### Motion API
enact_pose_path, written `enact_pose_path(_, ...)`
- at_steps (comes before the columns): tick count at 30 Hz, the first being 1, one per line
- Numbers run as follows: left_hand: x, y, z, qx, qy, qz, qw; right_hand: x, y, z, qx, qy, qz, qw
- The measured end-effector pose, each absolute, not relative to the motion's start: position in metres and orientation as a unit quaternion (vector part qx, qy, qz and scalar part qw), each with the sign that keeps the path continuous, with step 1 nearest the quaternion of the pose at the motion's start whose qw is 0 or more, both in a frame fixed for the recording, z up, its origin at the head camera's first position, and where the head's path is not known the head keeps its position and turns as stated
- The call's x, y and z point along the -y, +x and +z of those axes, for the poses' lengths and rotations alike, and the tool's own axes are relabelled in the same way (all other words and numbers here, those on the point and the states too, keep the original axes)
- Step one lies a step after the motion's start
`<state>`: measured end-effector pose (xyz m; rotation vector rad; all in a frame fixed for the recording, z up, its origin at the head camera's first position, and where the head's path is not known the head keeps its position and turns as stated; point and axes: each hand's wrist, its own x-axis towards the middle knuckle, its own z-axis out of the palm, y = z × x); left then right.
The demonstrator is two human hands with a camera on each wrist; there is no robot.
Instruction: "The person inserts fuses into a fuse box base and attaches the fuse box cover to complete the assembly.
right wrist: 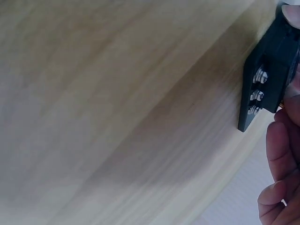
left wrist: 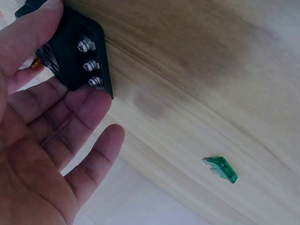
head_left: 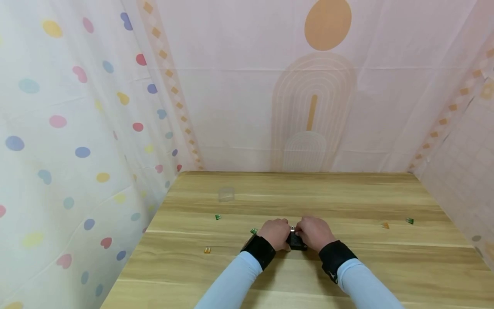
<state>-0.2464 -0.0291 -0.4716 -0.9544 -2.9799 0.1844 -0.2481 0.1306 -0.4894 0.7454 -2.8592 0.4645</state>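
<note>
A black fuse block (head_left: 296, 245) with a row of metal screw terminals is held between both hands, close over the table. My left hand (head_left: 275, 234) grips its left side, thumb on one face and fingers curled beneath; the little finger stands away in the left wrist view. At the block's other side, the fingertips of my right hand (head_left: 315, 234) pinch a small orange blade fuse (left wrist: 36, 62) against the slotted face. Most of that fuse is hidden by fingers. A green blade fuse (left wrist: 221, 169) lies on the table beside the left hand.
On the wooden table (head_left: 347, 279) lie further loose fuses: a green one (head_left: 218, 217) and an orange one (head_left: 207, 250) at left, an orange one (head_left: 385, 225) and a green one (head_left: 410, 221) at right. A clear plastic cover (head_left: 226, 194) lies farther back. Patterned curtains (head_left: 239, 107) surround the table.
</note>
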Motion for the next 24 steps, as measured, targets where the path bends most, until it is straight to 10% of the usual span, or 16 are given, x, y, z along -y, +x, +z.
enact_pose_path(24, 0.0299, -0.2458, -0.4742, 0.954, -0.293, 0.061, -0.009, -0.1286, -0.2448, -0.4912, 0.958, 0.238, 0.134, 0.087)
